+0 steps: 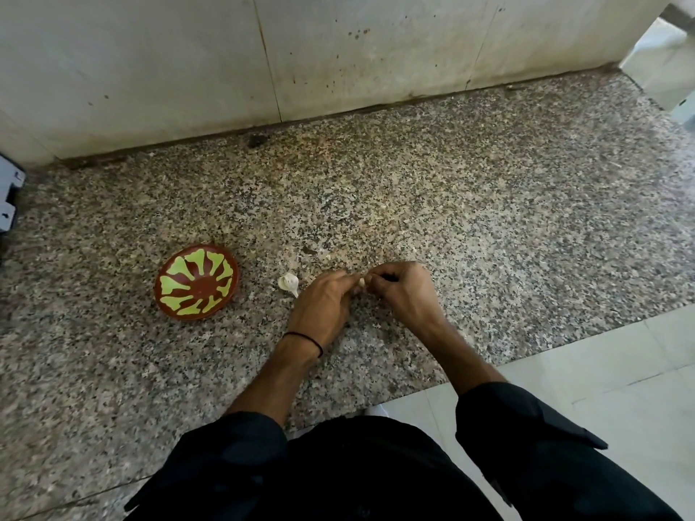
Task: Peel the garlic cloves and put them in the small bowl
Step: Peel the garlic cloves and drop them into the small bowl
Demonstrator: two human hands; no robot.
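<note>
A small pale garlic clove (361,283) is pinched between two hands, well to the right of the round red-brown bowl with a yellow-green petal pattern (196,282). The left hand (323,306) holds it with fingers and thumb curled in. The right hand (402,291) closes on it from the far side, its fingertips (376,277) bent over the top. Both hands grip the same clove, and only a sliver of it shows between them.

Both hands hover low over the speckled brown-and-grey granite slab (451,204). Whether they touch it cannot be told. A thin black thread (304,338) circles the left wrist, and loose black sleeves (244,445) cover the forearms nearer the body.

Between the bowl and the left hand lies a white papery garlic head (289,283), close to the hand and clear of the bowl's rim.

The bowl sits on the slab, its mouth tipped slightly toward the camera. Its painted inside shows whole, from rim to dark centre.

Beyond the bowl a stained pale stone wall (338,50) stands at the slab's far edge. Far to the bowl's left, a grey-blue object (9,197) is cut off by the frame.
</note>
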